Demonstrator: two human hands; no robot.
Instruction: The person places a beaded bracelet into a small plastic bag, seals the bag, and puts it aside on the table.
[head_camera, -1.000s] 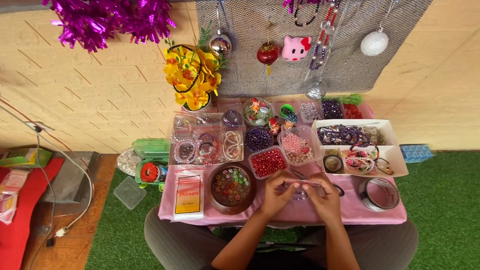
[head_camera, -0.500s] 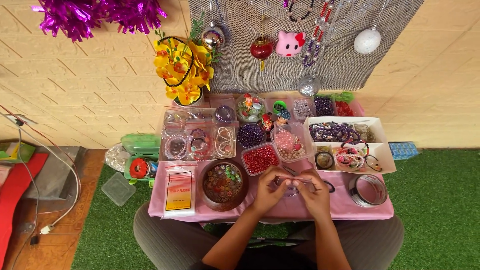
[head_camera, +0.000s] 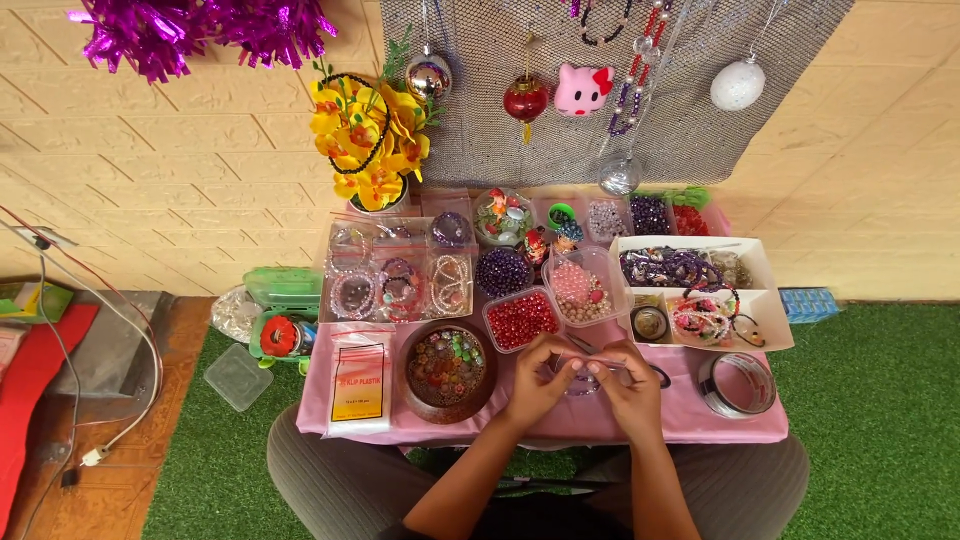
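Against the far wall hangs a grey mesh panel (head_camera: 560, 110) strung with ornaments, and before it stands the low counter (head_camera: 700, 415) under a pink cloth, with green turf (head_camera: 870, 400) to its right and left. On the counter's right side sits a white divided tray (head_camera: 770, 300) of bracelets and beads; on the far left corner is a pot of yellow flowers (head_camera: 365, 130). Clear bags of bracelets (head_camera: 400, 280) cover the left-middle, a round wooden bowl (head_camera: 447, 370) of mixed beads lies near the front, a flat plastic bag (head_camera: 358, 378) lies to its left, and a silver roll of tape (head_camera: 737, 385) rests at the near right. Two small clear tubs, one of red beads (head_camera: 520, 320) and one of pink beads (head_camera: 585, 285), stand just beyond the hands. The left hand (head_camera: 540, 380) and right hand (head_camera: 628, 392) are drawn together at the near middle of the counter, fingertips almost meeting and pinched on a small beaded piece (head_camera: 582, 380) that lies between and partly under them. That piece is mostly hidden by the fingers, so its shape and colour are hard to make out; any thread running from it is too fine to see. The person's forearms and knees are cut off by the near edge of the view.
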